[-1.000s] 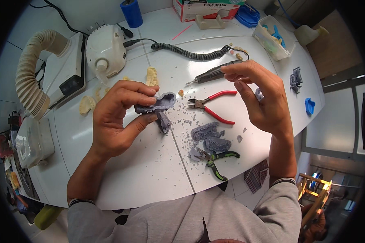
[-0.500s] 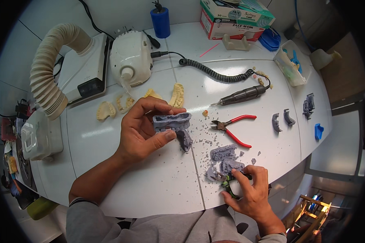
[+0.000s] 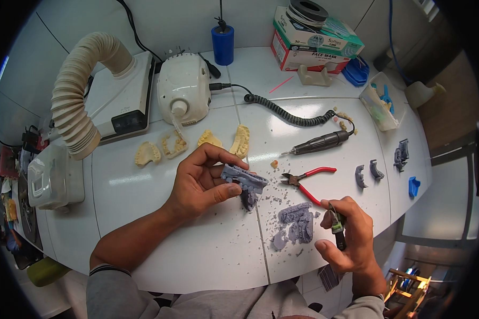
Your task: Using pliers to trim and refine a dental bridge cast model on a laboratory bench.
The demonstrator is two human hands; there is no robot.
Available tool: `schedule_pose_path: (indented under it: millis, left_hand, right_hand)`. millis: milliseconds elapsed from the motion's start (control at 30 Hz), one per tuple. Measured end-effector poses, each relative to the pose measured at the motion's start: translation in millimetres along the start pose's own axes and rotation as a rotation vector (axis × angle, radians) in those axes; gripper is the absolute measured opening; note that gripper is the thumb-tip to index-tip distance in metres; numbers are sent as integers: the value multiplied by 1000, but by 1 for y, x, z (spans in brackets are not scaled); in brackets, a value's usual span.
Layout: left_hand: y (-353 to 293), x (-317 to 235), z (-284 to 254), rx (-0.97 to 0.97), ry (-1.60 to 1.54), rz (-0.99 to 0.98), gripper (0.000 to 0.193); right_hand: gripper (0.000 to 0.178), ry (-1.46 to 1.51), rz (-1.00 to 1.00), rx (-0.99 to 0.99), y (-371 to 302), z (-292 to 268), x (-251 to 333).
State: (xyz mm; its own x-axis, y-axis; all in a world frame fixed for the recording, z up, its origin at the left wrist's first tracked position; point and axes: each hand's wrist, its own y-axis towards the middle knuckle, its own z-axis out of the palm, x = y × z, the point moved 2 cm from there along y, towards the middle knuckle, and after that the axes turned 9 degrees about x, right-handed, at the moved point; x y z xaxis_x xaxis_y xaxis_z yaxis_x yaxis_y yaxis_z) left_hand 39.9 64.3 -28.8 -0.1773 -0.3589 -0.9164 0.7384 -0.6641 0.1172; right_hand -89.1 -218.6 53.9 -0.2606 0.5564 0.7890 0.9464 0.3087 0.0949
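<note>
My left hand (image 3: 197,183) is closed around a grey-purple dental model piece (image 3: 245,179), thumb in front and fingers behind it. A darker part of the same colour hangs beneath it. To the right, my right hand (image 3: 354,236) is wrapped round a small green-and-black hand tool (image 3: 337,227), held upright over the table; its jaws are too small to make out. Between the hands lies a heap of grey-purple model pieces (image 3: 297,220), with crumbs scattered around. Just beyond the right hand rest red-handled cutting pliers (image 3: 308,183), their jaws apart.
A black rotary handpiece (image 3: 320,142) lies behind the pliers, corded to a white control unit (image 3: 183,87). Yellowish dental casts (image 3: 147,153) line the middle left. Further grey pieces (image 3: 377,170) sit at right. A ribbed suction hose (image 3: 74,101) arches over the left.
My right hand has lifted the green-and-black tool off the heap, up and to the right. The left hand has tilted the model piece, its right end now lower.
</note>
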Motion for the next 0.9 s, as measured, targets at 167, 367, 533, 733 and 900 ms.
schedule_pose_path:
  millis: [167, 367, 533, 733, 900]
  left_hand:
    - [4, 2, -1, -8, 30, 0, 47]
    - [3, 1, 0, -20, -24, 1, 45]
    - [4, 3, -4, 38, 20, 53, 44]
    - [5, 5, -2, -7, 9, 20, 47]
    - [4, 4, 1, 5, 10, 26, 47]
  right_hand:
    - [52, -211, -159, 104, 70, 5, -5]
    - [49, -307, -166, 89, 78, 21, -10]
    - [50, -321, -148, 93, 75, 23, -13]
    - [50, -368, -175, 113, 75, 26, -16]
    - [49, -409, -198, 105, 73, 25, -14]
